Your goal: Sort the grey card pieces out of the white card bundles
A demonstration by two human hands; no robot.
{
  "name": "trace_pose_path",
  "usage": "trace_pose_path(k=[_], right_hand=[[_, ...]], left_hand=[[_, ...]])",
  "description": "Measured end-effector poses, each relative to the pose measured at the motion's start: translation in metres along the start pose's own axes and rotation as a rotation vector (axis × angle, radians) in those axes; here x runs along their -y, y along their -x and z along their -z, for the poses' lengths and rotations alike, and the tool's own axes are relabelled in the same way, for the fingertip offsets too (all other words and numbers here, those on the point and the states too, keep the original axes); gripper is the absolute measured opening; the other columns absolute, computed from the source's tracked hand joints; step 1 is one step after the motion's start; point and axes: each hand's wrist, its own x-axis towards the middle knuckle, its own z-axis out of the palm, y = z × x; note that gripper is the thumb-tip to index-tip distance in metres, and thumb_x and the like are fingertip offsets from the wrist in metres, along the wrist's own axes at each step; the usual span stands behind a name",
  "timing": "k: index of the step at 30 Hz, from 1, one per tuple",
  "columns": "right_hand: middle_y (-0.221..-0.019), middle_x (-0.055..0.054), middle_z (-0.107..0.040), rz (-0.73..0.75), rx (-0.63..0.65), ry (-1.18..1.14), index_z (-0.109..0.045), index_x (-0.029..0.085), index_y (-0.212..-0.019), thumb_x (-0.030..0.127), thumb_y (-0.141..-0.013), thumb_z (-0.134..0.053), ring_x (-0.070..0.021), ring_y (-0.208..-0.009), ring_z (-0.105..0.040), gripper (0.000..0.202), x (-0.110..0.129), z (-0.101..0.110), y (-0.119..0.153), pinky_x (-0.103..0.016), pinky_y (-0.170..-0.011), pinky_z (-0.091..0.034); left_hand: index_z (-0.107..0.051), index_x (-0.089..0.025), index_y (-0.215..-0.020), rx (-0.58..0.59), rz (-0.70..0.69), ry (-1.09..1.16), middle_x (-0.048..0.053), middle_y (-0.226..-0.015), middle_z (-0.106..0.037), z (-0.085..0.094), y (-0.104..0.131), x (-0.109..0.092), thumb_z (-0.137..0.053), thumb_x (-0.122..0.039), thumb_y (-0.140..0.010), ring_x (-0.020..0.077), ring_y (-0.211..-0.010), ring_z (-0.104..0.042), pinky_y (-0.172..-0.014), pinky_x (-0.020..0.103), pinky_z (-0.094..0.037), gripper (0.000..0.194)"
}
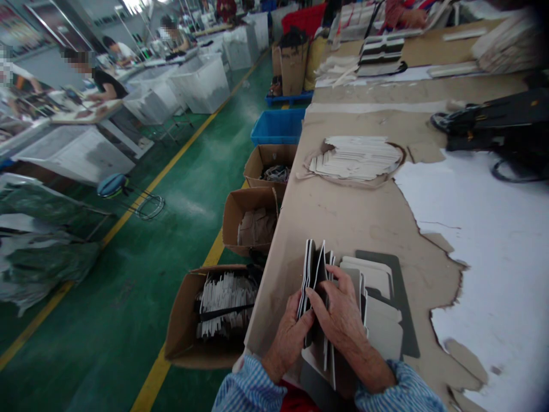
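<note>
My left hand [288,337] is closed around the lower part of a few upright black panels with white edges [307,269]. Over the neighbouring panels lies my right hand [341,306], its thumb and fingers gripping a black panel with a white edge [321,266] that leans slightly away from the left-hand ones. More thin panels stand on edge beneath and between the hands, partly hidden by them. To the right of my right hand, pale beige panels [381,326] with rounded corners lie on a dark grey board [405,303].
The paper-covered table [355,223] has its left edge beside my left hand. Farther up lies a bundle of pale strips [355,157]. Below the edge stand cardboard boxes [180,326] and a blue bin [277,127]. A black bag [501,126] sits at right. Other people work beyond.
</note>
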Motion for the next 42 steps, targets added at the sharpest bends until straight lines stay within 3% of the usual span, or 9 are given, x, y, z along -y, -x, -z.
trace_pose_path(k=[8,11,15,19,24,28,42], right_hand=[[-0.14,-0.019,-0.05,0.001,0.021,-0.035,-0.059,0.02,-0.083,0.039,-0.102,-0.051,-0.0358,-0.131,-0.05,0.028,-0.003,0.0,0.001,-0.065,-0.111,-0.046],[-0.14,-0.02,-0.05,0.018,-0.024,-0.022,-0.061,0.018,-0.1,0.032,-0.1,-0.051,-0.0351,-0.131,-0.051,0.017,-0.002,-0.001,0.003,-0.064,-0.11,-0.049],[-0.145,-0.02,-0.043,0.013,-0.11,-0.033,-0.057,0.017,-0.128,0.021,-0.097,-0.049,-0.0331,-0.133,-0.05,0.033,0.002,-0.004,0.007,-0.06,-0.108,-0.052],[-0.148,-0.016,-0.043,0.019,-0.049,-0.067,-0.064,0.022,-0.116,0.017,-0.097,-0.045,-0.0328,-0.133,-0.051,0.028,0.002,-0.006,0.009,-0.062,-0.107,-0.052],[-0.139,-0.016,-0.053,0.046,-0.062,-0.078,-0.061,0.022,-0.115,0.028,-0.103,-0.049,-0.0309,-0.129,-0.052,0.019,0.001,-0.007,0.006,-0.058,-0.107,-0.05],[-0.133,-0.014,-0.056,0.043,-0.072,-0.048,-0.06,0.022,-0.109,0.036,-0.099,-0.059,-0.0318,-0.124,-0.052,0.017,0.004,-0.007,0.0,-0.057,-0.104,-0.05],[-0.132,-0.013,-0.057,0.027,-0.064,-0.118,-0.059,0.023,-0.104,0.029,-0.096,-0.061,-0.0312,-0.123,-0.053,0.01,0.001,-0.009,-0.003,-0.057,-0.103,-0.048]], left_hand=[[-0.05,-0.023,-0.151,0.01,-0.007,0.043,0.009,-0.158,-0.054,0.002,-0.002,0.004,-0.064,-0.05,-0.096,0.0307,-0.151,-0.044,-0.128,0.045,-0.033,0.063],[-0.051,-0.024,-0.15,0.006,-0.017,0.049,0.009,-0.155,-0.057,0.002,-0.002,0.002,-0.067,-0.048,-0.095,0.03,-0.148,-0.046,-0.127,0.045,-0.035,0.063],[-0.055,-0.024,-0.147,0.001,0.002,0.021,0.009,-0.151,-0.06,0.0,-0.002,-0.002,-0.071,-0.046,-0.092,0.0304,-0.143,-0.052,-0.125,0.044,-0.038,0.061],[-0.056,-0.025,-0.146,0.007,0.006,0.019,0.008,-0.151,-0.06,-0.001,-0.002,-0.003,-0.072,-0.042,-0.091,0.0311,-0.146,-0.049,-0.126,0.045,-0.036,0.06],[-0.054,-0.025,-0.147,0.003,-0.002,0.03,0.007,-0.152,-0.059,-0.001,-0.003,-0.002,-0.073,-0.041,-0.091,0.0307,-0.146,-0.049,-0.125,0.044,-0.036,0.062],[-0.055,-0.024,-0.145,0.002,-0.004,-0.003,0.009,-0.152,-0.058,-0.001,-0.003,-0.003,-0.072,-0.04,-0.091,0.0299,-0.144,-0.051,-0.125,0.044,-0.035,0.059],[-0.052,-0.024,-0.149,0.015,-0.025,-0.014,0.008,-0.155,-0.054,0.001,-0.003,0.003,-0.071,-0.042,-0.092,0.027,-0.146,-0.048,-0.126,0.04,-0.033,0.062]])
